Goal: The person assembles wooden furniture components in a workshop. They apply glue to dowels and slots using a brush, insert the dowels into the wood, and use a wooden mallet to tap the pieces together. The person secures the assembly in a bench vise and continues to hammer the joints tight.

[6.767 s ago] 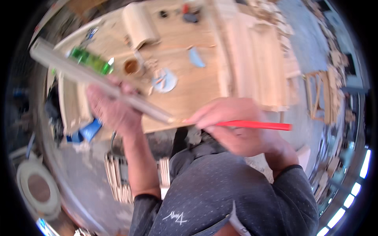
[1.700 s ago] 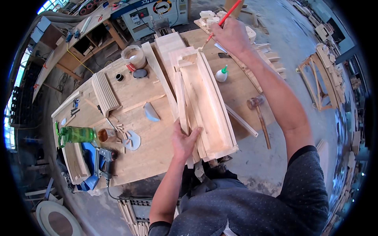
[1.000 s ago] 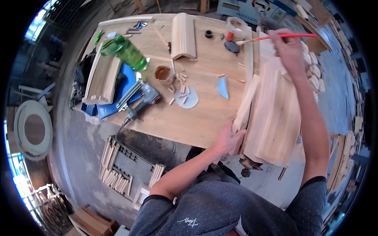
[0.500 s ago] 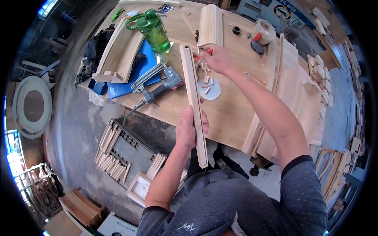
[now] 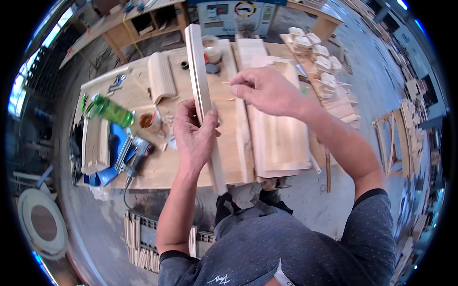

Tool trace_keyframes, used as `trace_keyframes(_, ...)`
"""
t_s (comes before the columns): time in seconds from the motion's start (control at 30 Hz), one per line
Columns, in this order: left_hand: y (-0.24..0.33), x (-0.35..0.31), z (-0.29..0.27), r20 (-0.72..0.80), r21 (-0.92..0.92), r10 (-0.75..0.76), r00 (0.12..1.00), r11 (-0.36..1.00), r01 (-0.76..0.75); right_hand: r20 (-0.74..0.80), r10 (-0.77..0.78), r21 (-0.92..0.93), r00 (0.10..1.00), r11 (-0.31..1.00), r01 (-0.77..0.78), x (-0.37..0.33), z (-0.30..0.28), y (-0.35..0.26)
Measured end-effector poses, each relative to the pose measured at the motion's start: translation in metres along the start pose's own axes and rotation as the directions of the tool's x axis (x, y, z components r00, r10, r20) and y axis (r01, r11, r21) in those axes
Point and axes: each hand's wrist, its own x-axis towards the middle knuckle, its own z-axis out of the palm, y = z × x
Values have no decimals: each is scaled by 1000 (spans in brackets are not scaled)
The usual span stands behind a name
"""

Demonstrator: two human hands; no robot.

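Note:
My left hand (image 5: 198, 131) is closed around a long, pale wooden strip (image 5: 198, 66) with a groove along it. The strip stands steeply in front of me, its upper end pointing away and its lower end near my waist. To its right, my right hand (image 5: 269, 93) hangs above the boards with fingers loosely bent; a gap shows between thumb and forefinger, and nothing is visible in it. Left of the strip, a brownish cup (image 5: 149, 122) holds a thin stick with red on it. Several short wooden dowels (image 5: 168, 125) lie beside the cup, partly hidden by my left hand.
On the workbench (image 5: 224, 131) are a nail gun (image 5: 139, 151), a green bottle (image 5: 110, 110), a ribbed wooden piece (image 5: 161, 76) and a clear tub (image 5: 211, 49). Flat boards (image 5: 284, 138) lie at the right. A crate of wooden sticks (image 5: 148, 233) stands on the floor.
My right hand has let go of the red stick and moved right, away from the dowels. My left hand still grips the strip, now more upright. The view has swung right.

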Motion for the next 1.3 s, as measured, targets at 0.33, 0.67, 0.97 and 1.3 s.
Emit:
trace_keyframes(0.33,23,-13,182,161,628,-3,987,771,-101,-28,115,292,993,951,-102,-118,-82,142)
trace_keyframes(0.67,7,5,219,202,-20,-485,851,867,498,-29,184,578,982,805,-134,-127,-81,196)
trace_keyframes(0.97,-5,16,224,160,337,-403,901,880,334,-190,261,567,946,816,-111,-114,-73,234)
trace_keyframes(1.3,-1,16,268,161,807,-264,951,591,27,-412,436,111,800,896,-430,-214,-63,375)
